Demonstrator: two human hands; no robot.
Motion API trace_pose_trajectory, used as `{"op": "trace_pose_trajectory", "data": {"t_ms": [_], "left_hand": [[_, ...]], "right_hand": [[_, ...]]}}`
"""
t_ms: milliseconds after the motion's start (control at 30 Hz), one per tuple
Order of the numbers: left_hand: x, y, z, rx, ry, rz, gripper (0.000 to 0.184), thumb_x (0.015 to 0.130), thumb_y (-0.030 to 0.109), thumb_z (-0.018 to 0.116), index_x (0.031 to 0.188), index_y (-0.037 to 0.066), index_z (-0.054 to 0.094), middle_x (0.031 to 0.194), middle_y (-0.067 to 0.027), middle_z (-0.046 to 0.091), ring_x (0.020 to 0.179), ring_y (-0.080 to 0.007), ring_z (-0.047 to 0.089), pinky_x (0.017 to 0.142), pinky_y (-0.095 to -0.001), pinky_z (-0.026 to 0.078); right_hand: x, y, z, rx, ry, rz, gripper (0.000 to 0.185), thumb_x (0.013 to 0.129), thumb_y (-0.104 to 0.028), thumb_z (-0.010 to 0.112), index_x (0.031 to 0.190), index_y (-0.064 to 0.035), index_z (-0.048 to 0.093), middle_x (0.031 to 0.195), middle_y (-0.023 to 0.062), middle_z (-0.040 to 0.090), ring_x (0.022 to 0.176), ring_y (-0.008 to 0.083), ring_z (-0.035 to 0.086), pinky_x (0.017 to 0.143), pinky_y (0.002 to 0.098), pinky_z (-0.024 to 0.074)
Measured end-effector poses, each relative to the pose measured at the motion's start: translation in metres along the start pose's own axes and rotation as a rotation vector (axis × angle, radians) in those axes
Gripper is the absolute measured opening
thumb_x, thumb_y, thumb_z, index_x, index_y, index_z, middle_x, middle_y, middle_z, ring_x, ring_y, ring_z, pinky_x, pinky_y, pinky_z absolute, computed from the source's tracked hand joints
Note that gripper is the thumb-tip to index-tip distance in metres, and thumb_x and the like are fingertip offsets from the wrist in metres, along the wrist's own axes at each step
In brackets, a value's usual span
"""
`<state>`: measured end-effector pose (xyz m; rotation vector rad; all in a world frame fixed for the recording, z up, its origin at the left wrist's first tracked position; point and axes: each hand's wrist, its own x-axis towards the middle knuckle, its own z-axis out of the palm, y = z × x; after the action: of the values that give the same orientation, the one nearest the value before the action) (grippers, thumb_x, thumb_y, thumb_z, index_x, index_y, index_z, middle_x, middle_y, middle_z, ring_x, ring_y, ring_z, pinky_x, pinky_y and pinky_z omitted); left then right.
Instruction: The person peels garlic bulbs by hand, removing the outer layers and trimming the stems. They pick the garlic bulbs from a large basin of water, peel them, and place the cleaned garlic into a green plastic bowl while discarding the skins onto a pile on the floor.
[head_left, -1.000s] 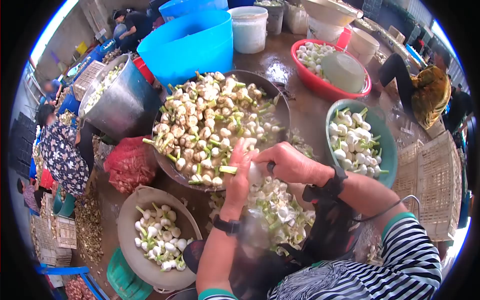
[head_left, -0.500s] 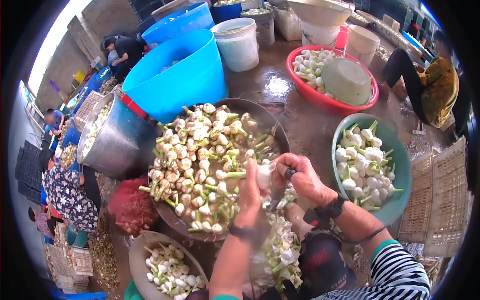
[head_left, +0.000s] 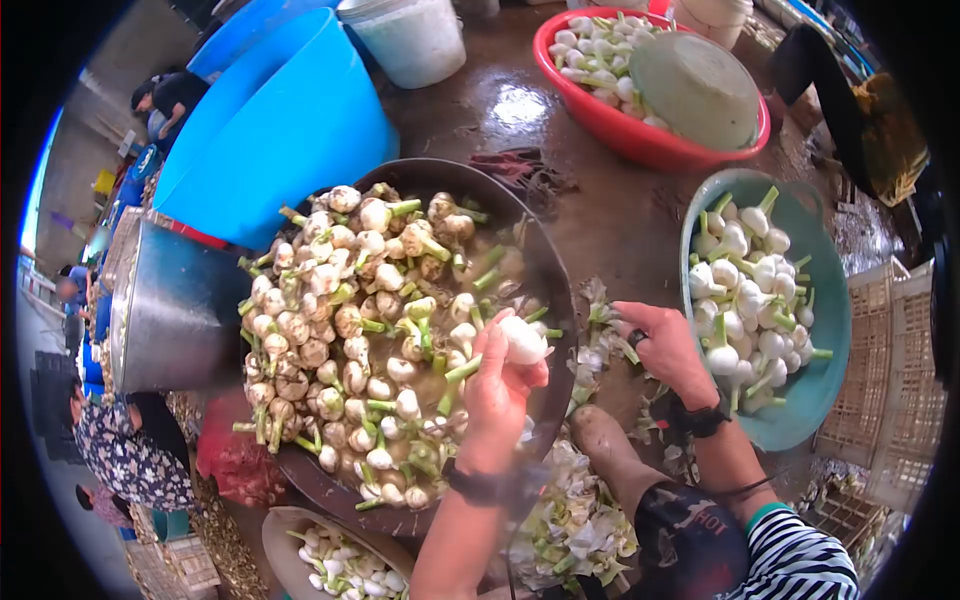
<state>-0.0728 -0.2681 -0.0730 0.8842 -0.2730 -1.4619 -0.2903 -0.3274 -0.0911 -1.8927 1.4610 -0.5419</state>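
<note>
My left hand (head_left: 497, 392) is closed around a garlic bulb (head_left: 524, 341), white and peeled, its green stem pointing down to the left. It is above a wide dark basin (head_left: 548, 262) of garlic bulbs in murky water, many with brown outer skin. To its right my right hand (head_left: 662, 348) is curled, with a small black band or tool on a digit. Whether its fingers hold anything is unclear. Loose garlic peelings (head_left: 597, 350) show just beyond its fingertips. A peelings heap (head_left: 572, 515) lies below, beside my boot (head_left: 607, 450).
A green basin (head_left: 838, 345) of peeled garlic stands at right, a red basin (head_left: 655, 150) behind it. Large blue tubs (head_left: 290, 130), a metal pot (head_left: 180, 310) and a pale bowl (head_left: 285, 545) surround the left side. Other people (head_left: 135, 450) sit at left and far right.
My right hand has moved away from the garlic bulb, right toward the green basin. My left hand has turned the bulb, stem now slanting down. The whole view has shifted.
</note>
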Motion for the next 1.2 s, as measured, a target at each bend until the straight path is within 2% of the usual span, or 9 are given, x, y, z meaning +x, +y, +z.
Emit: {"op": "trace_pose_trajectory", "data": {"t_ms": [100, 200, 333, 467, 567, 733, 833, 967, 1200], "left_hand": [[0.002, -0.015, 0.007, -0.089, 0.093, -0.087, 0.034, 0.095, 0.038, 0.046, 0.110, 0.009, 0.053, 0.089, -0.0061, 0.061, 0.071, -0.0168, 0.057, 0.062, -0.0306, 0.046], [-0.001, -0.033, 0.029, -0.377, 0.145, -0.128, 0.033, 0.096, 0.038, 0.042, 0.101, 0.009, 0.056, 0.088, -0.0037, 0.060, 0.078, -0.0154, 0.057, 0.069, -0.0278, 0.046], [-0.001, -0.038, 0.018, -0.414, 0.196, -0.248, 0.034, 0.093, 0.037, 0.046, 0.106, 0.007, 0.055, 0.084, -0.0051, 0.059, 0.063, -0.0162, 0.055, 0.051, -0.0277, 0.042], [-0.019, -0.023, 0.000, -0.487, -0.263, -0.391, 0.040, 0.093, 0.040, 0.043, 0.113, 0.006, 0.054, 0.080, -0.0090, 0.060, 0.055, -0.0181, 0.054, 0.049, -0.0287, 0.042], [-0.025, -0.018, 0.015, -0.347, 0.039, -0.255, 0.041, 0.095, 0.041, 0.040, 0.111, 0.006, 0.054, 0.083, -0.0102, 0.059, 0.054, -0.0160, 0.050, 0.050, -0.0283, 0.041], [-0.024, -0.021, 0.000, 0.176, 0.185, -0.242, 0.041, 0.095, 0.044, 0.042, 0.112, 0.009, 0.055, 0.094, -0.0067, 0.061, 0.081, -0.0156, 0.060, 0.071, -0.0312, 0.048], [-0.035, -0.023, 0.030, 0.535, -0.110, -0.278, 0.042, 0.095, 0.042, 0.044, 0.118, 0.007, 0.053, 0.101, -0.0062, 0.062, 0.094, -0.0138, 0.059, 0.076, -0.0312, 0.049], [-0.016, 0.013, 0.028, 1.027, -0.262, -0.198, 0.040, 0.090, 0.027, 0.058, 0.121, 0.003, 0.055, 0.109, -0.0057, 0.061, 0.100, -0.0146, 0.058, 0.082, -0.0296, 0.049], [0.127, 0.015, -0.058, 1.755, 0.219, 0.161, 0.043, 0.077, 0.031, 0.063, 0.110, 0.003, 0.061, 0.098, -0.0176, 0.065, 0.089, -0.0324, 0.063, 0.080, -0.0402, 0.049]], "right_hand": [[-0.003, -0.047, 0.007, 0.845, -0.144, -0.081, 0.041, 0.073, 0.001, 0.065, 0.113, -0.0086, 0.062, 0.096, 0.0105, 0.064, 0.086, 0.0232, 0.062, 0.071, 0.0302, 0.0500], [0.000, -0.062, 0.025, 0.480, 0.127, -0.434, 0.024, 0.076, 0.009, 0.061, 0.097, -0.0011, 0.062, 0.092, 0.0079, 0.062, 0.079, 0.0144, 0.060, 0.067, 0.0282, 0.0500], [-0.013, -0.058, 0.031, 1.142, -0.095, -0.068, 0.010, 0.080, 0.008, 0.057, 0.087, 0.0026, 0.060, 0.081, 0.0039, 0.058, 0.062, 0.0114, 0.058, 0.059, 0.0253, 0.0484], [-0.002, -0.039, 0.016, 1.395, 0.008, 0.188, 0.009, 0.088, -0.004, 0.055, 0.087, 0.0019, 0.061, 0.072, 0.0025, 0.058, 0.062, 0.0092, 0.054, 0.058, 0.0224, 0.0453], [-0.002, -0.026, 0.018, 0.994, -0.087, 0.142, 0.015, 0.089, -0.012, 0.055, 0.092, 0.0028, 0.060, 0.075, 0.0043, 0.060, 0.069, 0.0132, 0.056, 0.066, 0.0276, 0.0475], [-0.020, -0.037, 0.008, 0.439, -0.148, -0.360, 0.046, 0.080, -0.015, 0.066, 0.123, -0.0049, 0.054, 0.133, 0.0193, 0.044, 0.125, 0.0332, 0.043, 0.098, 0.0379, 0.0404], [-0.020, -0.040, 0.011, 0.302, -0.183, -0.450, 0.050, 0.073, -0.001, 0.067, 0.121, -0.0082, 0.056, 0.129, 0.0170, 0.048, 0.121, 0.0308, 0.047, 0.097, 0.0366, 0.0414], [-0.021, -0.019, -0.006, 1.123, -0.013, 0.105, 0.043, 0.078, 0.010, 0.057, 0.118, -0.0062, 0.057, 0.118, 0.0076, 0.057, 0.100, 0.0169, 0.058, 0.079, 0.0271, 0.0494], [-0.022, -0.018, -0.014, 1.226, -0.112, 0.224, 0.034, 0.082, -0.001, 0.062, 0.116, -0.0029, 0.058, 0.104, 0.0065, 0.064, 0.089, 0.0135, 0.061, 0.073, 0.0267, 0.0506]]}}
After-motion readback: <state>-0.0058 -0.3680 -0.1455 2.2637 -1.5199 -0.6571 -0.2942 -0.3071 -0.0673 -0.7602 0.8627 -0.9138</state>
